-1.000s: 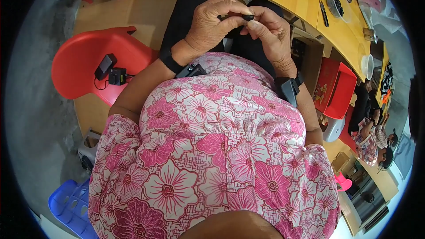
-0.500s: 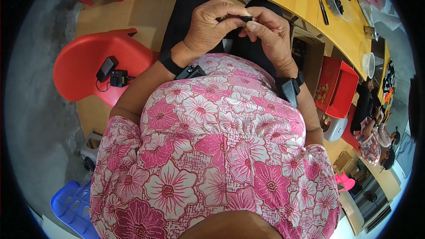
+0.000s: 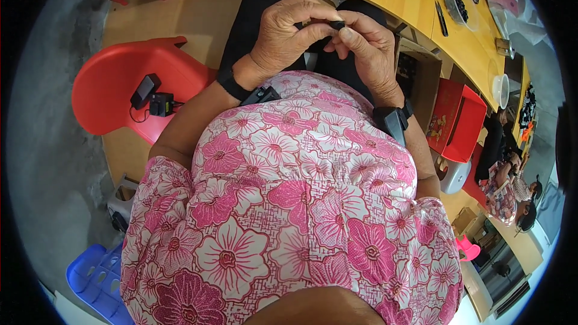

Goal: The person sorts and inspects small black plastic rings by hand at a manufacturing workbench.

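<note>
A small black part [image 3: 335, 24], short and blocky, sits at about 12 o'clock in the head view, pinched between the fingertips of both hands above the person's lap. Only its dark top edge shows; its finer shape is too small and too covered to tell. The left hand [image 3: 286, 39] curls over it from 10 o'clock, fingers bent close together with thumb and forefinger narrowed onto the part's left end. The right hand [image 3: 367, 51] meets it from 2 o'clock, forefinger and thumb closed on the right end, the other fingers folded loosely below. Each wrist carries a black band with a small black device, the left one [image 3: 256, 93] and the right one [image 3: 394, 120]. A pink flowered blouse [image 3: 289, 204] fills the lower half of the view and hides the lap beneath the hands. At 9 o'clock a red plastic chair [image 3: 114, 93] holds a small black box with a cable [image 3: 153, 99]. A yellow table [image 3: 421, 6] curves across from 12 to 2 o'clock, with a clear bowl of dark pieces [image 3: 460, 6] on it. A red box [image 3: 457, 120] stands at 3 o'clock, a blue crate [image 3: 93, 280] at 7 o'clock.
</note>
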